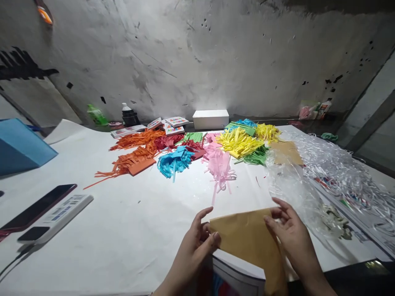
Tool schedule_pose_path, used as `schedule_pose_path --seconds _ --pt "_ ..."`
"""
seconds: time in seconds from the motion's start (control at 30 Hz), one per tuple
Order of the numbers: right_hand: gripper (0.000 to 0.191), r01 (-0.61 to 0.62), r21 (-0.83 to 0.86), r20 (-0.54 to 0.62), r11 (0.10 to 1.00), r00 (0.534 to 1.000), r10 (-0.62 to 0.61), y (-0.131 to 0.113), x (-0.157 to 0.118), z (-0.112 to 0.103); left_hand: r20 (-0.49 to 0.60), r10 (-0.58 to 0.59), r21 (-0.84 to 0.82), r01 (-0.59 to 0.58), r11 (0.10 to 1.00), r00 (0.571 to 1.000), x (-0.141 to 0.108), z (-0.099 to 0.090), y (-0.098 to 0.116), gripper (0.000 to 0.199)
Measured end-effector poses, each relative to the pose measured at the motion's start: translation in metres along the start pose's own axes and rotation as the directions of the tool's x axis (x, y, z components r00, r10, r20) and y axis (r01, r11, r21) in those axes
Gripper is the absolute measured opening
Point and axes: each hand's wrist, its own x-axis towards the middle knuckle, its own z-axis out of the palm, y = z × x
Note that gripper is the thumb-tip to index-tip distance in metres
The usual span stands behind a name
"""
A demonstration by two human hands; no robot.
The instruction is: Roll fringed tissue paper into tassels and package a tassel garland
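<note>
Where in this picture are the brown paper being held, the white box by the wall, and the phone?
Held brown paper [250, 234], head view: middle of its broad face.
White box [210, 122], head view: its front side.
Phone [38, 206], head view: middle of its dark screen.

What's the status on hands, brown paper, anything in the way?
Left hand pinching brown kraft paper at left edge; right hand at upper right corner. Printed sheet in front, overlapping its lower part. Clear plastic close beyond right hand.

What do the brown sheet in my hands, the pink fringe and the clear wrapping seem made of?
Brown sheet: likely kraft paper, matte, with faint creases.
Pink fringe: probably paper, matte, cut into thin curling strips.
Clear wrapping: apparently thin plastic film, glossy, see-through and crinkled.
</note>
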Motion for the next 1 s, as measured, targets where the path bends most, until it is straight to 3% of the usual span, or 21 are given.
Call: schedule_pose_path --seconds 0.03,0.07,0.1,0.13,0.17,0.2,0.3,0.37,0.5,0.6,0.73,0.8,0.9,1.0 --pt "0.04 0.231 -0.179 -0.053 0.956 0.968 -0.244 0.001 -0.001 0.0 -0.001 0.0 0.0 0.0 1.0 1.0 0.0 0.001 0.0 0.065" --pt "0.033 0.439 -0.328 -0.007 0.836 0.884 -0.467 0.0 -0.003 0.0 0.0 -0.004 0.005 0.004 1.0 1.0 -0.001 0.002 0.001 0.064" --pt "0.033 0.601 -0.412 0.128 0.685 0.783 -0.609 0.0 -0.004 0.002 0.005 -0.012 0.01 0.012 1.0 1.0 -0.001 0.003 0.003 0.063" --pt "0.038 0.715 -0.422 0.301 0.557 0.69 -0.658 -0.001 -0.006 0.005 0.015 -0.024 0.015 0.024 1.0 1.0 -0.001 0.003 0.005 0.062" --pt "0.044 0.785 -0.387 0.463 0.484 0.619 -0.634 -0.002 -0.007 0.009 0.023 -0.035 0.022 0.035 0.999 0.999 -0.001 0.003 0.007 0.06" --pt "0.053 0.812 -0.347 0.591 0.47 0.578 -0.563 -0.002 -0.007 0.014 0.029 -0.043 0.032 0.042 0.999 0.999 -0.002 0.002 0.009 0.057" --pt "0.076 0.73 -0.327 0.758 0.6 0.582 -0.295 -0.001 -0.002 0.03 0.034 -0.05 0.086 0.047 0.995 0.998 -0.002 0.0 0.013 0.047" --pt "0.076 0.636 -0.352 0.787 0.687 0.598 -0.15 -0.001 0.002 0.039 0.033 -0.041 0.124 0.037 0.992 0.999 -0.002 -0.001 0.015 0.042" --pt "0.067 0.546 -0.391 0.776 0.741 0.628 -0.054 -0.002 0.007 0.049 0.117 -0.052 0.094 0.041 0.995 0.992 0.0 0.0 0.015 0.05" --pt "0.068 0.527 -0.334 0.756 0.782 0.645 -0.112 -0.001 0.007 0.05 0.16 -0.069 0.046 0.062 0.997 0.985 0.002 0.001 0.015 0.055" --pt "0.026 0.552 -0.16 0.715 0.818 0.636 -0.289 0.005 0.007 0.047 0.14 -0.072 0.022 0.069 0.997 0.988 0.003 0.001 0.014 0.062" --pt "0.019 0.632 -0.09 0.685 0.77 0.601 -0.413 0.007 0.007 0.047 0.138 -0.079 0.001 0.08 0.997 0.987 0.004 0.001 0.013 0.063" --pt "0.023 0.734 -0.004 0.634 0.679 0.527 -0.566 0.009 0.01 0.049 0.126 -0.097 -0.023 0.101 0.995 0.987 0.003 0.002 0.013 0.067" --pt "0.019 0.755 0.041 0.633 0.654 0.487 -0.601 0.006 0.012 0.052 0.101 -0.112 -0.015 0.114 0.993 0.988 0.002 0.003 0.012 0.071"
